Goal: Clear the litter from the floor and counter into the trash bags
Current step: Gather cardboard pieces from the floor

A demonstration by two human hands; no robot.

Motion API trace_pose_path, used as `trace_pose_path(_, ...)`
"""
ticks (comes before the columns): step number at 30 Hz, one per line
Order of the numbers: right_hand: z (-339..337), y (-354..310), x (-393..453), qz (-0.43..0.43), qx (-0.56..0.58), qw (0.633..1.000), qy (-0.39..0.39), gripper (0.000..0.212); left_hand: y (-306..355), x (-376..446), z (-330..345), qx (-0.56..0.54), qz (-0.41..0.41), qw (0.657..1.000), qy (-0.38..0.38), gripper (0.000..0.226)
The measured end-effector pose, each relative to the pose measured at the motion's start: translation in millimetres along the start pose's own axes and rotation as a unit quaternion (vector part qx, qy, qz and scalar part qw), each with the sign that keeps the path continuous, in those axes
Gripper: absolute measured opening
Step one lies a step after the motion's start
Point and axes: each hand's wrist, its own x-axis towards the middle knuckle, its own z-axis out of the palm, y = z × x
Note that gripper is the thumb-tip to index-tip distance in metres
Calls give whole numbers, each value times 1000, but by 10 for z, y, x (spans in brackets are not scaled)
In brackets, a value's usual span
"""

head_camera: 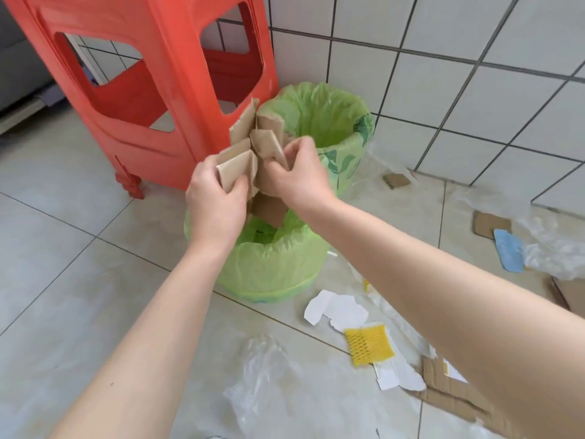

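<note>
Left hand [215, 198] and right hand [296, 175] both grip cardboard bundle [253, 147] above near green bin [275, 267]; red stool [152, 83] behind.

Light: bright, even daylight, soft all round.
Shadows: faint, beneath both forearms.
Glare: mild sheen on floor tiles left of the hands.
Blur: slight, around the fingers.
Edges: wide-angle bending.

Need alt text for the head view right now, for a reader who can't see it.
Both hands, left hand and right hand, grip torn cardboard pieces above the nearer green-bagged bin; a second bagged bin, red stool and floor litter surround them.
</note>
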Motion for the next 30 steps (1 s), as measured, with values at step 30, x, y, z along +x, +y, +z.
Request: trace_pose_path(30,-1991,2463,-2517,206,-271,931,-131,14,3,-2382,1070,98,67,837,-534,19)
